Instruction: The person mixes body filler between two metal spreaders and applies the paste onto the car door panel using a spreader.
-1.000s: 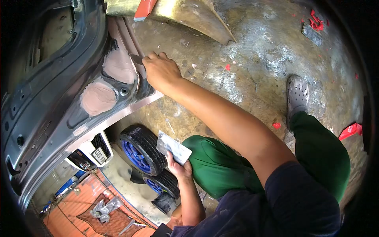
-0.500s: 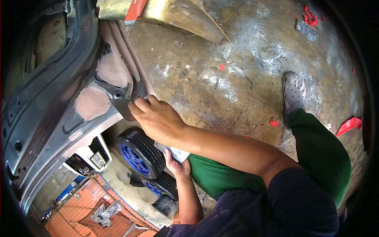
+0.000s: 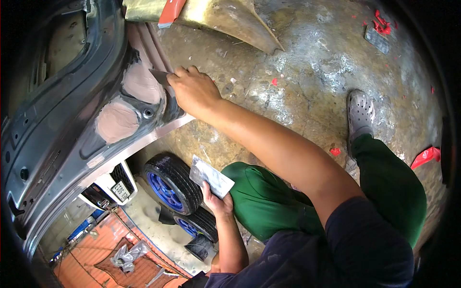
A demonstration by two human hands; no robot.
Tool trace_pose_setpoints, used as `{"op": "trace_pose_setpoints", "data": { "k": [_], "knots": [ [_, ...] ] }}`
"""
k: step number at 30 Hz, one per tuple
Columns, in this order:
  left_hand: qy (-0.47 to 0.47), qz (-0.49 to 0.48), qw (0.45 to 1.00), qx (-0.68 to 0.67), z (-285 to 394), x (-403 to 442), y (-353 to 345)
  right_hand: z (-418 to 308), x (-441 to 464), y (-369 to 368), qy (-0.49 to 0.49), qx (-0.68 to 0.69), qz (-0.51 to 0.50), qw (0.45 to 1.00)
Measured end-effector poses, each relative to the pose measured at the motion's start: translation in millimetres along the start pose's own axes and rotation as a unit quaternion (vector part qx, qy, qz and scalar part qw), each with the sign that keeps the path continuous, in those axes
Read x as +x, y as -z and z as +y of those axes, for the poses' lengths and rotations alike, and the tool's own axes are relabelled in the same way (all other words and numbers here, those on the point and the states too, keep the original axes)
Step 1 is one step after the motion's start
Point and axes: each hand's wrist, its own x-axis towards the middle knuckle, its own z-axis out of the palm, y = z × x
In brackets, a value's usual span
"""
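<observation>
My right hand is closed on a dark, thin putty spreader, its blade against the edge of the upper patch of pinkish body filler. A second round filler patch lies just below it on the bare grey car body panel. Lower down, my left hand grips a flat, pale mixing plate smeared with grey, held in front of my green-trousered knee. The plate is apart from the panel.
Two tyres on blue wheels stand below the panel, near a white car front. A gold-coloured body part lies on the stained concrete floor. Red scraps are scattered about. An orange surface with netting is at lower left.
My right hand has moved up with the spreader, from beside the lower filler patch to the upper one. The mixing plate, partly hidden before behind my right arm, now shows fully.
</observation>
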Motion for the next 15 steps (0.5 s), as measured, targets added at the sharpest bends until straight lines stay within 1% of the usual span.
{"op": "trace_pose_setpoints", "data": {
  "k": [1,4,7,10,15],
  "knots": [
    [0.000,0.001,1.000,-0.001,0,0,0,2,3,-3,0.005,-0.005,0.008,1.000],
    [0.011,0.007,1.000,0.006,3,1,7,7,6,-7,0.029,0.003,-0.013,0.999],
    [0.012,0.003,1.000,0.010,2,1,7,1,-16,-7,0.029,0.024,-0.040,0.999],
    [0.009,-0.005,1.000,-0.005,0,2,1,-15,-45,-11,0.038,0.030,-0.038,0.998],
    [0.022,-0.010,1.000,0.019,-4,4,-7,-53,-83,4,0.088,0.031,-0.009,0.996]
  ]
}}
